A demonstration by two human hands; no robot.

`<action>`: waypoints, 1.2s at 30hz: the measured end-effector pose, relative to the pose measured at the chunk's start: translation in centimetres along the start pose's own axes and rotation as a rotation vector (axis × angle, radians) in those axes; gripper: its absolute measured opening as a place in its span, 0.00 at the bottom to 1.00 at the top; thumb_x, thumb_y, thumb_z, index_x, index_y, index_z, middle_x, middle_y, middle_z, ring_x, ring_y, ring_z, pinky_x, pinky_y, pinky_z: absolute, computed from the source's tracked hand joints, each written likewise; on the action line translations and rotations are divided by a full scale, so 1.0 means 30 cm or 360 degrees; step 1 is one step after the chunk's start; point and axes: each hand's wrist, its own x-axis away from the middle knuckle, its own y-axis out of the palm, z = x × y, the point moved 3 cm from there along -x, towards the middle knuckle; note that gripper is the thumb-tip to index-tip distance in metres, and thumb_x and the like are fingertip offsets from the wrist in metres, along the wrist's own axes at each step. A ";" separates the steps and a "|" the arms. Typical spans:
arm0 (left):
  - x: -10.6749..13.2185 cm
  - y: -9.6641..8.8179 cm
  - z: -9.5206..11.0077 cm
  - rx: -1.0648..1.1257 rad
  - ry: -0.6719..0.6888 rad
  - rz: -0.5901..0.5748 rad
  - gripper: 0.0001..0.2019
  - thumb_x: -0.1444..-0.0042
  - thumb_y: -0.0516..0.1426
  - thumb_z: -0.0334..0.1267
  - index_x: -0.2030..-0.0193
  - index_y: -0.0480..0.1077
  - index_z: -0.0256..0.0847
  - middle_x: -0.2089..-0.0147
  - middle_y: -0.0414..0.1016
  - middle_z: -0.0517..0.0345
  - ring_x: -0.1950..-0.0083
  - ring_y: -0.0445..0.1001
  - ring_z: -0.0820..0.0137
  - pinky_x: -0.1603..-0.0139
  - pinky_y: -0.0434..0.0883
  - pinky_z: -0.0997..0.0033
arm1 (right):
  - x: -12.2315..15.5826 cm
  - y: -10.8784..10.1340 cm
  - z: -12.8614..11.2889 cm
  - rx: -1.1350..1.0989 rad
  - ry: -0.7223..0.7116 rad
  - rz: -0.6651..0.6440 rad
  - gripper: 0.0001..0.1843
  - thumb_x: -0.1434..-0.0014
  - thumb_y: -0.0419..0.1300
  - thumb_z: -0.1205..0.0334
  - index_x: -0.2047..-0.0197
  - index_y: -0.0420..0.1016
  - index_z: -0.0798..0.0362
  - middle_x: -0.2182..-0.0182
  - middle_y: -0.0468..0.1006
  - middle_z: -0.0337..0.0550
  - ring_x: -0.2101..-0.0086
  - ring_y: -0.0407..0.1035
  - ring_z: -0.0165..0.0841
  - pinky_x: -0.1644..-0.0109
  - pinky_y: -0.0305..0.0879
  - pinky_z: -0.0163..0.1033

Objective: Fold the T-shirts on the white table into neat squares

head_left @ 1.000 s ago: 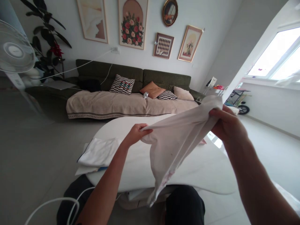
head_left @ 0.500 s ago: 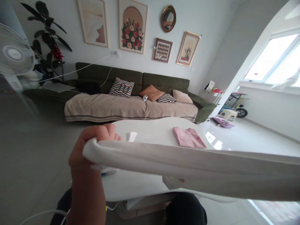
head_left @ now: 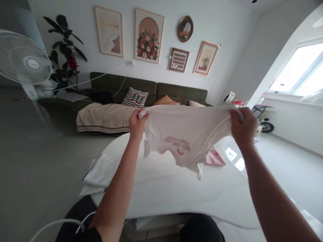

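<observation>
A white T-shirt (head_left: 186, 127) with a pinkish print hangs stretched out above the table, its neck opening toward the bottom. My left hand (head_left: 138, 122) is closed on one corner of its upper edge. At the opposite corner my right hand (head_left: 243, 126) grips the same edge. Behind the shirt's lower right side, a folded pink garment (head_left: 215, 158) lies on the white table (head_left: 181, 195), partly hidden. Left of my left forearm, folded white clothing (head_left: 102, 169) rests at the table's edge.
A green sofa (head_left: 121, 82) with a beige cover and cushions stands beyond the table. At the far left is a white standing fan (head_left: 31, 64). A white cable (head_left: 60, 222) loops near my left leg. Framed pictures hang on the wall.
The white T-shirt has gone from a taut band close to the camera to hanging open farther out over the table. My right hand has come into view, and both arms are extended forward.
</observation>
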 end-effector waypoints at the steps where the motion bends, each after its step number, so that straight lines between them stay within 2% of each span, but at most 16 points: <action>1: 0.009 -0.010 0.025 0.0046 0.0059 -0.0019 0.13 0.57 0.56 0.39 0.64 0.66 0.36 0.68 0.70 0.61 0.65 0.68 0.75 0.63 0.64 0.78 | 0.004 -0.015 0.013 0.0011 -0.0028 0.0058 0.17 0.41 0.49 0.53 0.60 0.68 0.59 0.72 0.70 0.43 0.72 0.60 0.27 0.65 0.56 0.35; 3: 0.056 -0.038 0.036 0.0084 0.0058 -0.0093 0.14 0.59 0.56 0.35 0.61 0.66 0.37 0.66 0.71 0.60 0.64 0.69 0.74 0.61 0.65 0.77 | 0.058 -0.019 0.061 -0.0005 -0.0090 0.0035 0.15 0.43 0.51 0.54 0.62 0.69 0.57 0.74 0.69 0.40 0.74 0.59 0.26 0.69 0.54 0.32; 4: 0.096 -0.055 0.021 0.0061 0.0012 -0.0141 0.15 0.59 0.56 0.33 0.61 0.66 0.37 0.66 0.71 0.60 0.63 0.70 0.74 0.61 0.65 0.76 | 0.106 -0.003 0.097 -0.0035 -0.0117 -0.0072 0.13 0.44 0.51 0.55 0.62 0.69 0.56 0.74 0.70 0.39 0.74 0.59 0.26 0.69 0.54 0.32; 8: 0.331 -0.129 -0.133 -0.0370 -0.0227 -0.0337 0.13 0.58 0.51 0.26 0.63 0.66 0.38 0.69 0.72 0.61 0.65 0.70 0.73 0.60 0.65 0.74 | 0.406 0.127 0.281 -0.0091 -0.0195 -0.0593 0.13 0.48 0.49 0.65 0.59 0.69 0.53 0.66 0.71 0.43 0.67 0.64 0.32 0.63 0.59 0.35; 10: 0.469 -0.164 -0.224 -0.0695 -0.0305 -0.0572 0.13 0.58 0.48 0.23 0.66 0.67 0.38 0.70 0.72 0.61 0.65 0.70 0.73 0.58 0.64 0.74 | 0.586 0.192 0.371 -0.0050 -0.0205 -0.0799 0.15 0.50 0.47 0.69 0.62 0.70 0.53 0.66 0.72 0.44 0.62 0.64 0.36 0.58 0.59 0.38; 13: 0.661 -0.224 -0.336 -0.1080 -0.0490 -0.1018 0.16 0.61 0.46 0.19 0.69 0.67 0.39 0.70 0.73 0.61 0.65 0.70 0.74 0.60 0.63 0.77 | 0.845 0.256 0.474 0.0063 -0.0083 -0.1176 0.17 0.53 0.45 0.71 0.64 0.71 0.52 0.68 0.72 0.44 0.62 0.64 0.36 0.57 0.59 0.39; 15: 0.758 -0.271 -0.379 -0.1297 -0.0588 -0.1281 0.19 0.62 0.45 0.17 0.69 0.68 0.40 0.69 0.73 0.61 0.63 0.70 0.74 0.59 0.62 0.78 | 0.981 0.269 0.513 0.0107 -0.0005 -0.1381 0.18 0.55 0.45 0.72 0.65 0.71 0.50 0.67 0.73 0.43 0.61 0.64 0.36 0.56 0.59 0.39; 17: 0.823 -0.314 -0.393 -0.1461 -0.0619 -0.1516 0.19 0.62 0.46 0.18 0.69 0.69 0.40 0.68 0.74 0.61 0.61 0.70 0.73 0.58 0.61 0.78 | 1.071 0.266 0.534 0.0110 0.0048 -0.1517 0.19 0.57 0.45 0.72 0.66 0.72 0.50 0.66 0.73 0.42 0.60 0.63 0.35 0.55 0.58 0.38; 19: 0.860 -0.347 -0.388 -0.1544 -0.0598 -0.1709 0.18 0.61 0.46 0.19 0.68 0.70 0.41 0.67 0.74 0.61 0.61 0.70 0.72 0.57 0.60 0.77 | 1.114 0.252 0.546 0.0088 0.0086 -0.1600 0.19 0.58 0.45 0.72 0.66 0.71 0.50 0.64 0.73 0.42 0.59 0.63 0.35 0.55 0.58 0.38; 22: 0.876 -0.366 -0.370 -0.1559 -0.0550 -0.1893 0.17 0.55 0.46 0.23 0.64 0.71 0.43 0.65 0.75 0.60 0.61 0.70 0.71 0.56 0.60 0.75 | 1.123 0.223 0.552 0.0026 0.0115 -0.1693 0.17 0.55 0.45 0.71 0.67 0.71 0.51 0.65 0.73 0.44 0.59 0.64 0.35 0.55 0.58 0.38; 25: 0.862 -0.325 -0.376 -0.1477 -0.0579 -0.1997 0.14 0.50 0.48 0.32 0.59 0.70 0.44 0.63 0.75 0.58 0.62 0.71 0.70 0.59 0.63 0.75 | 1.104 0.206 0.535 -0.0084 0.0096 -0.1825 0.11 0.49 0.48 0.63 0.68 0.71 0.52 0.67 0.73 0.44 0.62 0.65 0.36 0.57 0.60 0.39; 27: 0.837 -0.254 -0.401 -0.1385 -0.0512 -0.1972 0.15 0.47 0.47 0.37 0.55 0.69 0.43 0.59 0.74 0.56 0.59 0.71 0.70 0.57 0.63 0.75 | 1.085 0.216 0.518 -0.0119 0.0124 -0.1898 0.12 0.48 0.50 0.56 0.68 0.71 0.51 0.69 0.73 0.43 0.65 0.66 0.36 0.59 0.61 0.39; 29: 0.804 -0.166 -0.446 -0.1378 -0.0353 -0.1841 0.18 0.44 0.44 0.38 0.50 0.66 0.41 0.51 0.70 0.53 0.50 0.67 0.70 0.49 0.60 0.74 | 1.062 0.246 0.502 -0.0123 0.0152 -0.1869 0.15 0.46 0.48 0.53 0.66 0.71 0.51 0.69 0.74 0.44 0.66 0.67 0.36 0.59 0.62 0.40; 32: 0.769 -0.073 -0.551 -0.1615 -0.0215 -0.1636 0.22 0.42 0.43 0.41 0.41 0.56 0.42 0.37 0.53 0.49 0.37 0.50 0.63 0.41 0.53 0.63 | 1.045 0.313 0.489 0.0000 0.0112 -0.1628 0.20 0.43 0.43 0.54 0.57 0.70 0.54 0.55 0.71 0.50 0.53 0.63 0.38 0.49 0.58 0.42; 34: 0.767 -0.064 -0.630 -0.1823 -0.0236 -0.1591 0.25 0.43 0.45 0.45 0.38 0.51 0.47 0.34 0.44 0.52 0.35 0.41 0.57 0.41 0.50 0.55 | 1.065 0.357 0.493 0.0235 0.0136 -0.1518 0.24 0.42 0.42 0.55 0.47 0.64 0.55 0.44 0.61 0.51 0.44 0.52 0.40 0.45 0.53 0.46; 36: 0.774 -0.094 -0.693 -0.1961 -0.0240 -0.1560 0.25 0.43 0.45 0.48 0.38 0.50 0.51 0.34 0.42 0.55 0.35 0.40 0.55 0.41 0.49 0.52 | 1.111 0.390 0.502 0.0490 0.0193 -0.1533 0.27 0.42 0.41 0.55 0.41 0.55 0.53 0.40 0.51 0.48 0.40 0.41 0.42 0.43 0.50 0.50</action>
